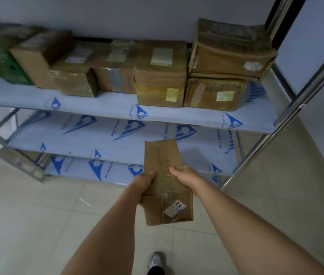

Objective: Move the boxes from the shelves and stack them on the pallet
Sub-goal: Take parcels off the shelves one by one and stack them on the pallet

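I hold a long, narrow brown cardboard box (pixel 164 183) in front of me, below the shelves, with clear tape and a small white label near its close end. My left hand (pixel 144 184) grips its left side. My right hand (pixel 182 173) grips its right side. Several more brown boxes stand in a row on the upper shelf (pixel 101 106): a taped one with yellow labels (pixel 160 76), and at the right a stack of two (pixel 224 64). The pallet is not in view.
The metal rack has film-covered shelves; the two lower shelves (pixel 89 139) show no boxes. A green box (pixel 2 60) sits at the far left of the upper shelf. A steel upright (pixel 288 116) stands at the right. My shoe (pixel 156 262) is on the tiled floor.
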